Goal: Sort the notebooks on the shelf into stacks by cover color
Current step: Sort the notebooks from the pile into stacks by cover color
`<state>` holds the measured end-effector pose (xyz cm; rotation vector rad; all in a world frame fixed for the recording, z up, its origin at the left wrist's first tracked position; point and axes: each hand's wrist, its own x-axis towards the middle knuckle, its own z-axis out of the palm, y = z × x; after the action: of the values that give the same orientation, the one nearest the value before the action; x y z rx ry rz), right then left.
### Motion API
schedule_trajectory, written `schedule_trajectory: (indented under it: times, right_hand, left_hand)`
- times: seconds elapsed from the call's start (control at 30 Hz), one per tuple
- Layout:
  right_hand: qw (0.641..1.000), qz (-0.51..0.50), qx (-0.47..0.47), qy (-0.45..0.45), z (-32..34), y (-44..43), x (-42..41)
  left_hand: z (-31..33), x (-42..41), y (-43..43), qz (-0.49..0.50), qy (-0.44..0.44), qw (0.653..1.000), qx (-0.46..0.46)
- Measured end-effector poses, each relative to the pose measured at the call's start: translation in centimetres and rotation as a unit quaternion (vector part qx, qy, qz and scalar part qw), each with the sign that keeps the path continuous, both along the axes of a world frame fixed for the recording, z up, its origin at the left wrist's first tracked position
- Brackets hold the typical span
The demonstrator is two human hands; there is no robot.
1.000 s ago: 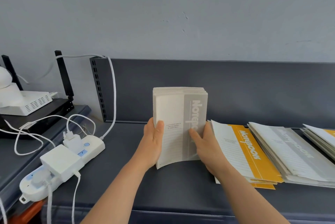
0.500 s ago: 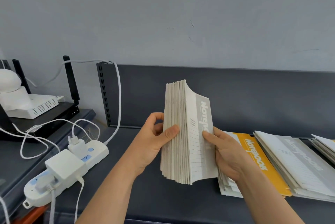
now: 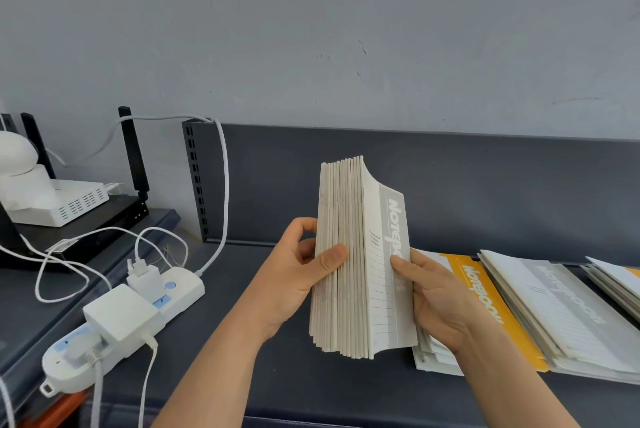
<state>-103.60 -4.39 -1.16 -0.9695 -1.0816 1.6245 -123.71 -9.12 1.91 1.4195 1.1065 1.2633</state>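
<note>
Both hands hold a thick stack of grey-covered notebooks upright above the dark shelf, edges turned toward me. My left hand grips its left side, thumb across the page edges. My right hand grips the right side, thumb on the front cover printed "Notebook". To the right a yellow-covered notebook stack lies flat, partly hidden by my right hand. Beyond it lies a grey-covered stack, then another stack cut off by the frame edge.
A white power strip with plugged adapters and white cables lies on the shelf's left part. Further left, a black router with a white box and a white camera sits on a neighbouring shelf. A dark back panel stands behind.
The held stack turned from cover-facing to edge-on and rose a little. My left thumb shifted onto the page edges. Since half a second ago it has barely moved.
</note>
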Motion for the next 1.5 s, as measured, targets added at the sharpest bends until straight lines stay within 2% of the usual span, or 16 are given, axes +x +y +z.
schedule_trajectory:
  times: [0.1, 0.23, 0.3, 0.43, 0.57, 0.7, 0.8, 0.9, 1.13, 1.27, 1.5]
  right_hand:
    - [0.997, -0.052, 0.05, -0.019, -0.2, -0.2, -0.5]
    - [0.977, -0.105, 0.156, -0.097, -0.1, -0.8, -1.8]
    - [0.968, -0.108, 0.183, -0.133, -0.2, -1.1, -2.2]
    - [0.96, -0.083, 0.182, -0.197, -1.6, -1.5, -2.5]
    - [0.958, -0.084, 0.184, -0.201, -1.8, -2.0, -2.9]
    - [0.954, -0.075, 0.18, -0.227, -2.3, -2.2, -2.9]
    - [0.938, -0.091, 0.172, -0.286, -2.5, -2.0, -2.7]
    - [0.929, -0.108, 0.176, -0.306, -2.2, -1.5, -2.9]
    - [0.942, -0.05, 0.111, -0.312, -3.1, 0.1, -5.0]
    - [0.935, -0.019, 0.086, -0.343, -4.0, 0.7, -6.2]
    - [0.918, 0.0, 0.063, -0.392, -4.7, 1.7, -7.2]
  left_hand:
    - [0.7, -0.5, -0.2, 0.032, 0.036, 0.999, 0.019]
    - [0.0, 0.4, 0.0, 0.072, 0.15, 0.985, 0.045]
    - [-1.4, 0.6, 0.4, 0.086, 0.163, 0.981, 0.058]
    - [-4.7, 0.3, 0.5, 0.072, 0.13, 0.989, 0.011]
    - [-6.0, 0.1, 0.6, 0.061, 0.115, 0.991, 0.011]
    - [-6.9, 0.1, 0.6, 0.06, 0.139, 0.988, 0.007]
    - [-6.8, 0.2, 0.7, 0.089, 0.158, 0.983, 0.012]
    - [-5.8, 0.0, 0.9, 0.128, 0.17, 0.977, 0.019]
    - [-4.4, -3.4, 1.3, 0.164, 0.181, 0.962, -0.118]
    - [-5.4, -5.1, 2.1, 0.156, 0.177, 0.95, -0.206]
    - [-5.9, -5.9, 3.2, 0.151, 0.197, 0.932, -0.264]
